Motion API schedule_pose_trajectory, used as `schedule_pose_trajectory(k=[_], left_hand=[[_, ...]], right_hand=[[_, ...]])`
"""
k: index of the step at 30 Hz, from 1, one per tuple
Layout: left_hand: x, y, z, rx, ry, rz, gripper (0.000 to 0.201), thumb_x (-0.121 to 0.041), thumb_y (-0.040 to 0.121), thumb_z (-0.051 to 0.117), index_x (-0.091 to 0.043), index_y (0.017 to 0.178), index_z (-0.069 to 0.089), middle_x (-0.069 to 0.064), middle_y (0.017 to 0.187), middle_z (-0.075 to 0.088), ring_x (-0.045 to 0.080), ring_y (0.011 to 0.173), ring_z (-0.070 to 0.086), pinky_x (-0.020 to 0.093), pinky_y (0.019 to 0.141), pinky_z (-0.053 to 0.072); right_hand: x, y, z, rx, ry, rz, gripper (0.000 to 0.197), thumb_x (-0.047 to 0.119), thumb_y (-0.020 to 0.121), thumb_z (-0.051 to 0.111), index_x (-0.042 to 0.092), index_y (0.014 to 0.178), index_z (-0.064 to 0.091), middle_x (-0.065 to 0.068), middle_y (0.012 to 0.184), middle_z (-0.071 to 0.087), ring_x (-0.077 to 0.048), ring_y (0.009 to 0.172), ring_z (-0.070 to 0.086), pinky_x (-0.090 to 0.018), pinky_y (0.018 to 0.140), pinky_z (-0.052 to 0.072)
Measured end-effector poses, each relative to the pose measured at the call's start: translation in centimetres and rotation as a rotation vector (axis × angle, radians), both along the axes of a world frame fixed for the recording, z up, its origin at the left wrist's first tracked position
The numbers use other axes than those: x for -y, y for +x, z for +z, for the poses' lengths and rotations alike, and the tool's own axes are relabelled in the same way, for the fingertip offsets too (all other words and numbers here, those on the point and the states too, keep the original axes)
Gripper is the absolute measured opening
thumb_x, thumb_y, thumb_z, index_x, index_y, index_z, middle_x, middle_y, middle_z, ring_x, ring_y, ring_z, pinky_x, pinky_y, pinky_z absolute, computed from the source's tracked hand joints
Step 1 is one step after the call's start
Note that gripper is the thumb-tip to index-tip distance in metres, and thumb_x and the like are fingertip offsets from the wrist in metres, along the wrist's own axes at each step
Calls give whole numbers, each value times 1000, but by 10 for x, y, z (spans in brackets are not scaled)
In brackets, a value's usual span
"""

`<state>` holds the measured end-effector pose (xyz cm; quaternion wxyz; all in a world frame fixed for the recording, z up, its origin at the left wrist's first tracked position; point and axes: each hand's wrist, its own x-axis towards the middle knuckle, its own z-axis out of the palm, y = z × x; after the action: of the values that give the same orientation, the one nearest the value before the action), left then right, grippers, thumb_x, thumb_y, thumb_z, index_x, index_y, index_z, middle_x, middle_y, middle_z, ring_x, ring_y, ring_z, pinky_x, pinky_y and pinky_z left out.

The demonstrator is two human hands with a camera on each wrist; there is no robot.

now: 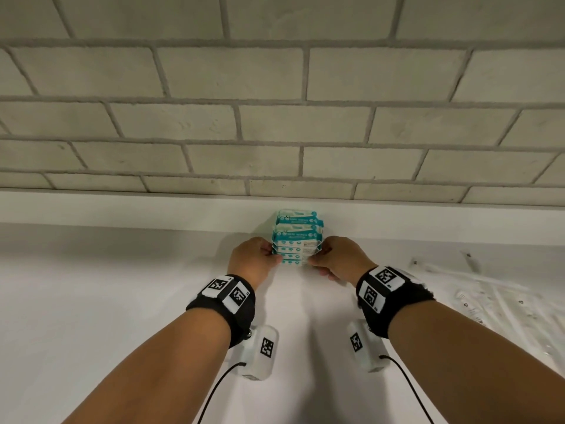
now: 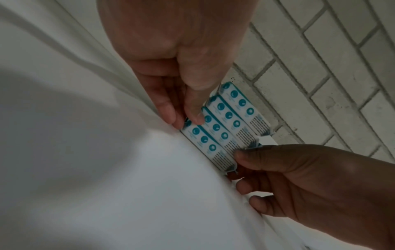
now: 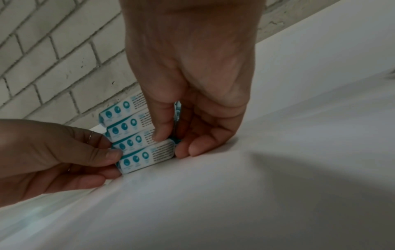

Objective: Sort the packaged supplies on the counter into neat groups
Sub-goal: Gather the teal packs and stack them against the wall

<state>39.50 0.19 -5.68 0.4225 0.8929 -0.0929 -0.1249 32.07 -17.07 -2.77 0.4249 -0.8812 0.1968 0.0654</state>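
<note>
Packs (image 1: 297, 240) stand stacked on the counter (image 1: 122, 301) against the wall (image 1: 275, 133); left hand (image 1: 253, 258) and right hand (image 1: 339, 258) pinch the stack's ends; best squeeze evenly, squaring edges without toppling.

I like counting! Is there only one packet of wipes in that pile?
No, the stack of packets shows four stacked, held between the left hand and right hand.

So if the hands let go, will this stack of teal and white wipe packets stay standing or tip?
Probably tippy: the stack of teal and white wipe packets looks staggered. Packets seem soft, so likely squashy. Left hand and right hand pinch its ends, suggesting it needs steadying.
</note>
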Motion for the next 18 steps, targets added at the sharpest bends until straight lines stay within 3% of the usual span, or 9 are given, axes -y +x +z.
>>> schedule_pose_trajectory(k=[3,6,9,11,13,14,15,16,18], left_hand=[[0,-2,0,-21,-20,6,22,-20,79,74,-14,96,61,5,98,72,24,89,68,39,87,54],[-1,-7,4,-74,-93,50,35,-9,84,65,-10,117,54,8,114,66,23,100,63,34,90,50],[-1,-13,22,-94,-221,127,38,-2,91,43,-9,128,46,8,134,53,22,116,52,27,91,39],[4,-17,35,-54,-268,98,29,-10,99,33,-14,125,44,8,142,44,22,123,44,27,98,34],[11,-21,46,-37,-264,2,39,-22,104,26,-18,141,34,2,153,30,19,138,31,32,114,24],[16,-21,48,-46,-269,-31,45,-26,105,25,-18,149,26,0,156,25,18,142,28,35,117,21],[20,-20,48,-90,-291,-36,49,-29,105,25,-19,152,20,0,157,25,19,140,32,38,117,25],[25,-18,47,-122,-323,-30,50,-29,104,26,-23,153,18,0,154,32,19,133,42,39,113,33],[30,-16,42,-156,-346,-19,51,-24,103,28,-28,153,17,3,145,44,20,116,56,37,102,45]], right_hand=[[-1,0,1,-25,7,-17,14,23,85,70,14,88,60,-6,77,69,-16,63,60,-33,65,56],[2,-6,6,-63,203,-83,51,11,83,70,14,129,47,-4,92,65,-13,71,64,-28,60,51],[4,-13,20,-17,431,-135,83,13,88,65,25,152,14,-10,140,49,-25,120,55,-37,97,44],[0,-14,33,67,433,-123,75,21,96,56,25,154,8,-1,154,31,-22,134,39,-35,108,37],[-8,-11,41,134,361,-83,54,21,102,42,20,151,18,8,132,41,-12,114,48,-14,79,47],[-13,-9,44,143,341,-82,47,20,104,36,20,149,23,7,121,43,-9,103,51,-10,66,45],[-19,-6,44,136,331,-79,44,20,105,32,21,148,25,6,118,46,-9,98,54,-13,67,47],[-23,-2,41,122,315,-72,45,21,105,30,21,149,22,6,123,49,-11,102,56,-20,78,49],[-25,4,29,97,258,-62,53,23,105,29,19,155,10,0,149,37,-18,123,51,-28,100,44]])
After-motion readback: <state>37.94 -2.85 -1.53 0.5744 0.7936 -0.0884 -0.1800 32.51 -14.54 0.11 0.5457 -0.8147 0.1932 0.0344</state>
